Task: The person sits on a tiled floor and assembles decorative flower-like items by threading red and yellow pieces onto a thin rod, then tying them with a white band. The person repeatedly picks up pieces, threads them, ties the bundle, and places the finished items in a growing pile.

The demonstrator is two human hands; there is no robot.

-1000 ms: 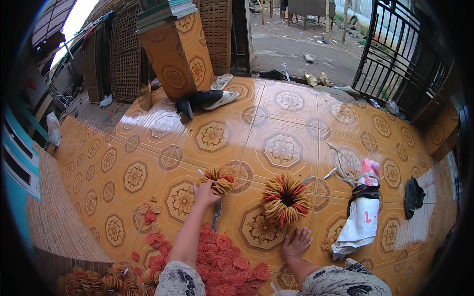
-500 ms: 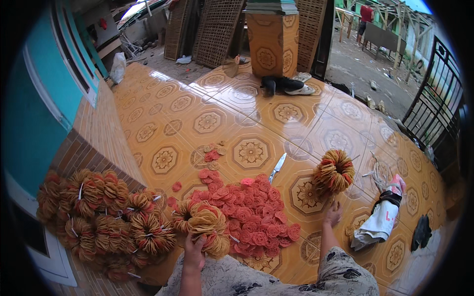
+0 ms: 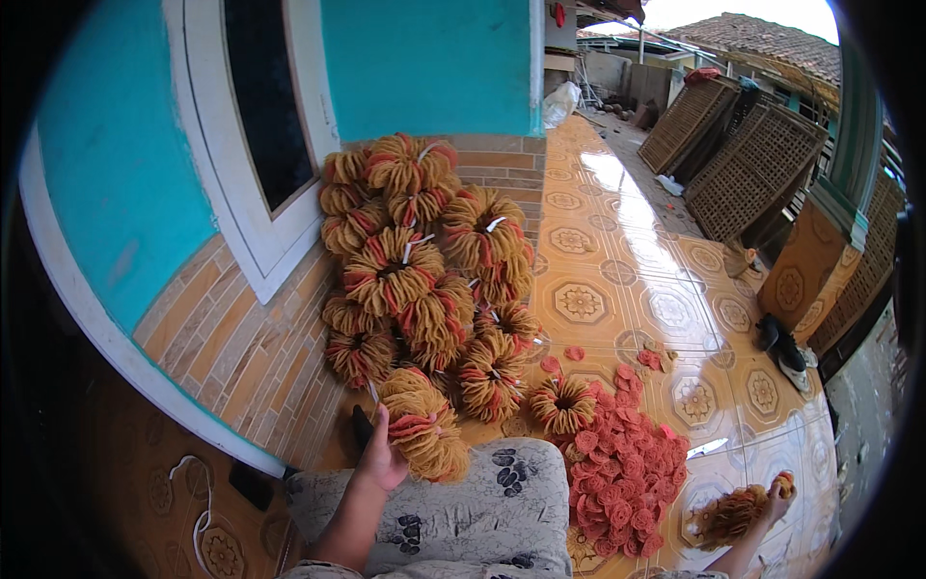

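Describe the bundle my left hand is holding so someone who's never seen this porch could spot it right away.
Start at the turquoise wall and its brick base, where a pile of orange ring-shaped bundles is stacked. At the pile's near edge, by the patterned trouser knee, the left hand grips one bundle. It is the only one there held in a hand.

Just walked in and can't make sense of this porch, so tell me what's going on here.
A person sits on a tiled porch floor bundling round, flat yellow-and-red pieces. The left hand has its grip on a tied bundle, held against the stack of finished bundles piled by the brick and turquoise wall. The right hand holds another bundle out to the side, low over the floor. Loose red pieces lie in a heap between the hands, with a knife beside it.
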